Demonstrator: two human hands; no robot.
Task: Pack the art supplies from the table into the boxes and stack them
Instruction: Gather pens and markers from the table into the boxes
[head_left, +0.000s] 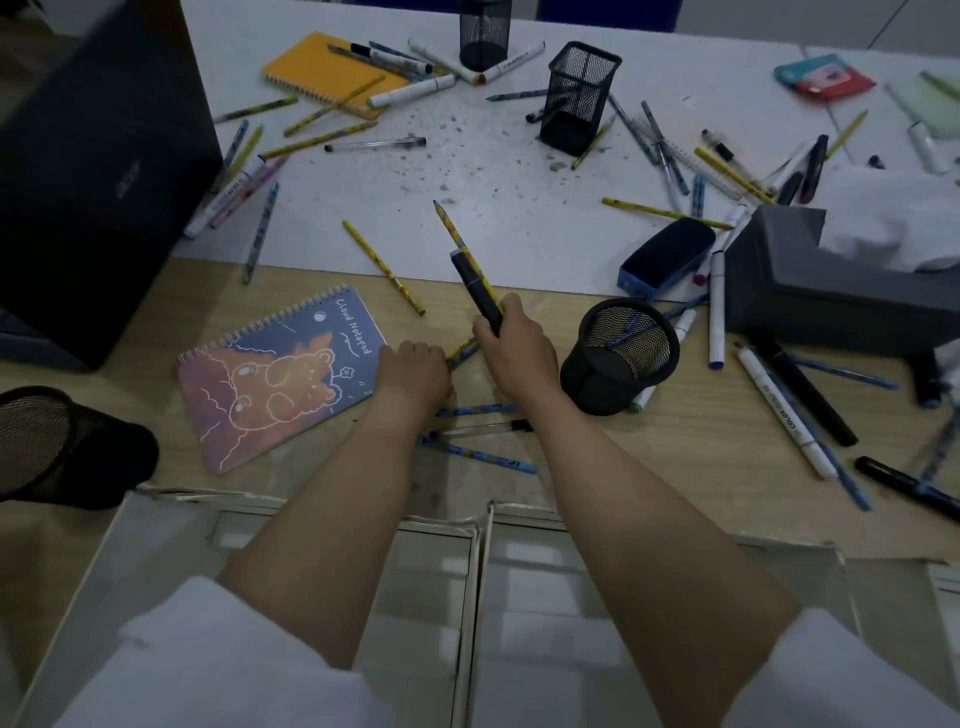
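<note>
My right hand (517, 345) grips a black marker (474, 288) and a yellow patterned pencil (451, 228) together, both pointing up and away from me. My left hand (413, 371) lies knuckles-up on the wooden table, its fingers curled over a yellow pencil (462, 351) beside the blue Cloud Notepad (283, 376). Under my forearms lie blue pencils (483, 457) and a clear pen (483, 427). Two open cardboard boxes (480, 571) stand at the table's near edge below my arms. A round black mesh pen cup (621, 356) stands just right of my right hand.
Pens, pencils and markers are scattered over the white sheet (467, 171), with a square mesh cup (579, 98), a yellow notebook (332, 73) and a blue eraser (667, 257). A black box (98, 176) stands at left, a grey box (831, 280) at right, a tipped mesh cup (62, 447) near left.
</note>
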